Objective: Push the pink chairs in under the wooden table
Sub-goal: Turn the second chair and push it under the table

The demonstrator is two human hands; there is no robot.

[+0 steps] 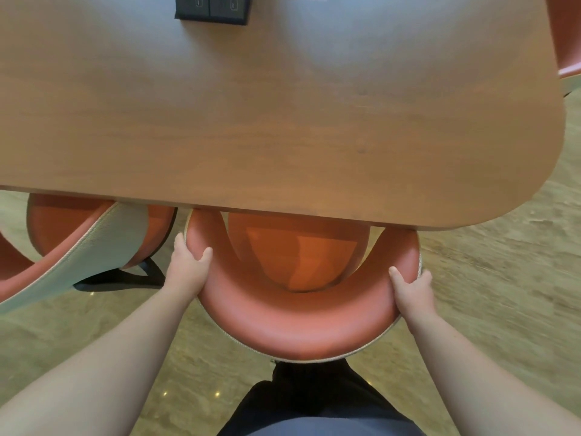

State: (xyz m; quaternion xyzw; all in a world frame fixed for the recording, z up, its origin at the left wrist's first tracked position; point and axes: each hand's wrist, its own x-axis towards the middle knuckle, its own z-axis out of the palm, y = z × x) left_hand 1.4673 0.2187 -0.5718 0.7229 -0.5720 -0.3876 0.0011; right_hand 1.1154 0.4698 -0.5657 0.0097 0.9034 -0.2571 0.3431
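A pink chair [295, 328] with a curved padded backrest stands right in front of me, its seat partly under the wooden table [251, 121]. My left hand [188, 262] grips the left side of the backrest. My right hand [412, 291] grips the right side. A second pink chair [75, 243] stands to the left, turned at an angle, with its seat partly under the table edge. Part of a third pink chair [566, 42] shows at the top right, beyond the table's corner.
A black socket box [213, 9] is set in the tabletop at the far edge. The table's rounded corner [503, 212] lies to my right. Wood-look floor [503, 309] surrounds the chairs. My dark trousers [314, 401] are just behind the backrest.
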